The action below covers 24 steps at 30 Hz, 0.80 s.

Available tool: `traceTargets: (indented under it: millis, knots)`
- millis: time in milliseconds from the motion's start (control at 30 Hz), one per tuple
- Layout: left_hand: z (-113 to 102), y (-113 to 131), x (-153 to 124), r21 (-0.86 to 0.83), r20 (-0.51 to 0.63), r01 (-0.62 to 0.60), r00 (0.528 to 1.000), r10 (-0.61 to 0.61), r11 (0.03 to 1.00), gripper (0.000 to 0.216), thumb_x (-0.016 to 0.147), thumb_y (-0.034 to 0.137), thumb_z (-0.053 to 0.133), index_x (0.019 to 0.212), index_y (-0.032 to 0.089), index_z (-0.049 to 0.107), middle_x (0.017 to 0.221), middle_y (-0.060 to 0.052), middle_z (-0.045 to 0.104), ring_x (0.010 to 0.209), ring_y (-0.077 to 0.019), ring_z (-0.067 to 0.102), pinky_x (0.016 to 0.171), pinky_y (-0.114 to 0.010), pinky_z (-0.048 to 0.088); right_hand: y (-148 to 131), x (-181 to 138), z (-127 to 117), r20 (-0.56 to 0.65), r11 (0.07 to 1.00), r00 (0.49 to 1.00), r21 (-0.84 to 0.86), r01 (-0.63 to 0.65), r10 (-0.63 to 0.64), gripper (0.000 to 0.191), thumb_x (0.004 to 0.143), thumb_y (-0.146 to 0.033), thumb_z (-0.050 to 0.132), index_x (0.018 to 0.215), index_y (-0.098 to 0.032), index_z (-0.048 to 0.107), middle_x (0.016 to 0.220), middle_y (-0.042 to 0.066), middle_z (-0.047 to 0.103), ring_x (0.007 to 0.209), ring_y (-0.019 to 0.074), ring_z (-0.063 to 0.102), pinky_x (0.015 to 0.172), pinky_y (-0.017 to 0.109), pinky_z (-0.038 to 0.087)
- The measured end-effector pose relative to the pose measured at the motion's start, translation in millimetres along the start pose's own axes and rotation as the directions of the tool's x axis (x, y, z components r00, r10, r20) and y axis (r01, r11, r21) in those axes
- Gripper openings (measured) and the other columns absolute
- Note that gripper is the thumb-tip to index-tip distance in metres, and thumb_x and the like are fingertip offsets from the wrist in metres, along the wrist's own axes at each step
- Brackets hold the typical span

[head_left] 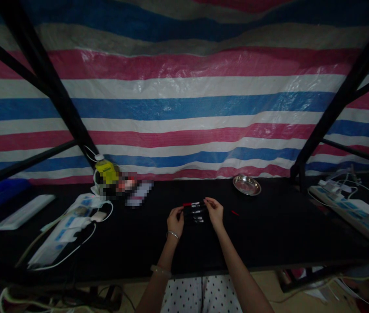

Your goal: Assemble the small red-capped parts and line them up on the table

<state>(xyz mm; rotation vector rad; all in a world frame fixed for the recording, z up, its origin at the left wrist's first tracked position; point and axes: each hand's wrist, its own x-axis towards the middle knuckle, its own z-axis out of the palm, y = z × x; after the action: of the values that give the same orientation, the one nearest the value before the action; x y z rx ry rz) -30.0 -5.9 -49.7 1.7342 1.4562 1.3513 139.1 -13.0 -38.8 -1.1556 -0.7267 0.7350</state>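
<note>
“Slender red-and-black stick with a shiny silver band [191, 204], roughly cylindrical: where is it?”

“Lower centre of the frame, just beyond similar black sticks with silver fittings [198, 212], over the black table [269, 234].”

“And each grip?”

“Left hand [175, 221] and right hand [215, 211] curl at its ends; whether clamped, I cannot tell.”

“Nearby?”

“Round, shiny metal dish [247, 187] right of centre, before crinkled, striped plastic sheeting [197, 104].”

Both bare forearms [236, 265] reach forward, slanting inward from the lower edge of view. The left grip [175, 223] and right grip [216, 213] face each other, near but apart, fingers [211, 202] bent inward; the right sits slightly farther forward. How firmly either closes is too dark to tell.
</note>
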Motion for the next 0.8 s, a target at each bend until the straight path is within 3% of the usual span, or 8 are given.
traceTargets:
  millis: [167, 333, 467, 633, 800]
  knots:
    - [-25, -13, 3, 0.075, 0.015, -0.018, 1.0, 0.017, 0.997, 0.024, 0.075, 0.021, 0.053, 0.094, 0.02, 0.067, 0.1, -0.007, 0.062, 0.094, -0.0209, 0.059, 0.079, -0.036, 0.05, 6, -3, -14, -0.069, 0.995, 0.997, 0.099, -0.026, 0.033, 0.038, 0.06, -0.041, 0.073, 0.086, -0.014, 0.068, 0.083, 0.007, 0.07, 0.076, 0.0182, 0.064, 0.074, 0.032, 0.05]
    - [-43, -22, 5, 0.248, 0.207, -0.102, 0.977, 0.049, 0.963, 0.023, 0.073, 0.019, 0.059, 0.092, 0.022, 0.07, 0.107, -0.006, 0.064, 0.099, -0.0226, 0.058, 0.093, -0.043, 0.044, 6, -8, -14, -0.033, 0.987, 0.997, 0.151, -0.059, 0.065, 0.04, 0.057, -0.041, 0.075, 0.086, -0.014, 0.068, 0.083, 0.006, 0.07, 0.074, 0.0174, 0.064, 0.074, 0.033, 0.051]
    - [-49, -18, 5, 0.277, 0.27, -0.166, 0.959, 0.089, 0.946, 0.019, 0.076, 0.022, 0.059, 0.091, 0.023, 0.071, 0.113, -0.006, 0.063, 0.102, -0.0231, 0.057, 0.093, -0.044, 0.043, 5, -11, -13, 0.015, 0.99, 0.999, 0.133, -0.045, 0.043, 0.036, 0.058, -0.04, 0.075, 0.083, -0.015, 0.068, 0.078, 0.004, 0.069, 0.071, 0.0162, 0.064, 0.072, 0.031, 0.051]
    - [-53, -11, -1, 0.215, 0.254, -0.18, 0.959, 0.123, 0.96, 0.013, 0.076, 0.023, 0.059, 0.08, 0.022, 0.071, 0.097, -0.005, 0.068, 0.093, -0.0222, 0.06, 0.088, -0.041, 0.047, -1, -15, -12, 0.056, 0.993, 0.997, 0.104, -0.062, 0.056, 0.034, 0.058, -0.04, 0.075, 0.081, -0.016, 0.069, 0.074, 0.004, 0.069, 0.067, 0.0159, 0.063, 0.067, 0.03, 0.05]
    - [-48, 12, -9, 0.086, 0.185, -0.058, 0.982, 0.042, 0.995, 0.017, 0.078, 0.03, 0.056, 0.085, 0.021, 0.069, 0.084, -0.003, 0.069, 0.08, -0.0195, 0.064, 0.077, -0.035, 0.051, -9, -21, -8, 0.119, 0.996, 0.992, 0.078, -0.044, 0.034, 0.034, 0.057, -0.042, 0.075, 0.079, -0.016, 0.069, 0.072, 0.003, 0.068, 0.065, 0.0158, 0.062, 0.063, 0.029, 0.049]
